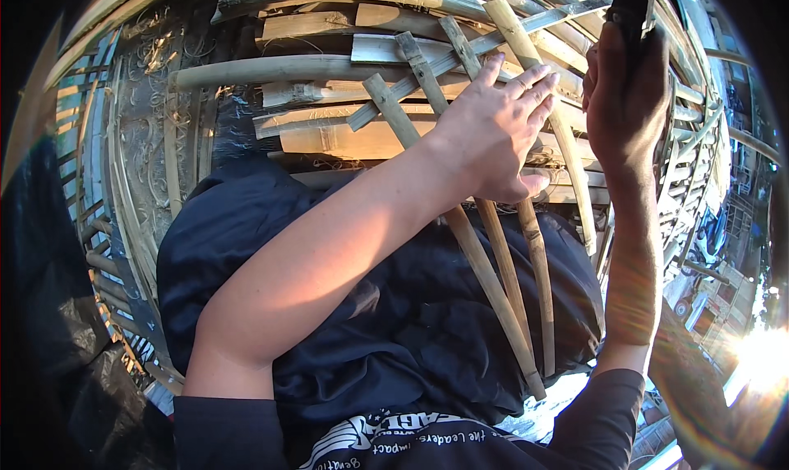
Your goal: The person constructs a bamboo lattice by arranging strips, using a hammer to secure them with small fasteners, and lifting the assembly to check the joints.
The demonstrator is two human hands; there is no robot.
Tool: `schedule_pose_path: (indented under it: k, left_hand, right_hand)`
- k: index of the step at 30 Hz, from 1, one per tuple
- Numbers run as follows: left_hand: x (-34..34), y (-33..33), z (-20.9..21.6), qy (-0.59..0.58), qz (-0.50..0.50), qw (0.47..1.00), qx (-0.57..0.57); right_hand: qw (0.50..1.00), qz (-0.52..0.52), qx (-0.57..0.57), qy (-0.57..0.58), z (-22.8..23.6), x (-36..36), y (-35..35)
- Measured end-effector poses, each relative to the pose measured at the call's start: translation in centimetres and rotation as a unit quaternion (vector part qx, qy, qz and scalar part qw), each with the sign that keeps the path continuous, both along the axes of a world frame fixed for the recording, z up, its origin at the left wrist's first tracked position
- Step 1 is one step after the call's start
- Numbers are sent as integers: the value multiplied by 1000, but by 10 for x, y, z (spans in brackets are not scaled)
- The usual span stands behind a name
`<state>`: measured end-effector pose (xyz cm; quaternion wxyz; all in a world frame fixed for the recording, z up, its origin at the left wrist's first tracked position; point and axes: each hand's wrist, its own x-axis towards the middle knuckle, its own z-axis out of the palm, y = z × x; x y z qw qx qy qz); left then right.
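Note:
My left hand (pixel 498 129) lies flat with fingers spread across several bamboo slats. Beneath it a cross slat (pixel 563 16) runs diagonally, meeting the upright slats near their upper ends. One slat (pixel 493 293) slants down over my lap, and another (pixel 573 154) stands on the right of the fingers. My right hand (pixel 629 100) is raised at the upper right, its fingers wrapped round a dark tool (pixel 637 6). Shadow and the picture's edge hide the tool's far part, so I cannot tell its exact kind.
Split bamboo pieces (pixel 349 135) lie side by side beyond my lap, with a thicker pole (pixel 263 71) among them. Dark cloth (pixel 394 306) covers my legs. A slatted bamboo structure (pixel 694 149) rises at the right, and curled shavings (pixel 152 100) are scattered at the left.

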<state>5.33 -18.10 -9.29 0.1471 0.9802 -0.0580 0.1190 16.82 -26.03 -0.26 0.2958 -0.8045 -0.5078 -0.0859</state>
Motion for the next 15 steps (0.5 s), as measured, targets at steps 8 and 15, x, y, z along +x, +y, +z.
schedule_pose_path:
  k: [8, 15]
  left_hand:
    - [-2, -1, -14, -69, 1, 996, -60]
    - [-4, 1, -6, -1, -5, 1000, 3]
  right_hand:
    - [997, -3, -77, -5, -2, 5, 4]
    - [997, 31, -66, -28, 7, 10, 0]
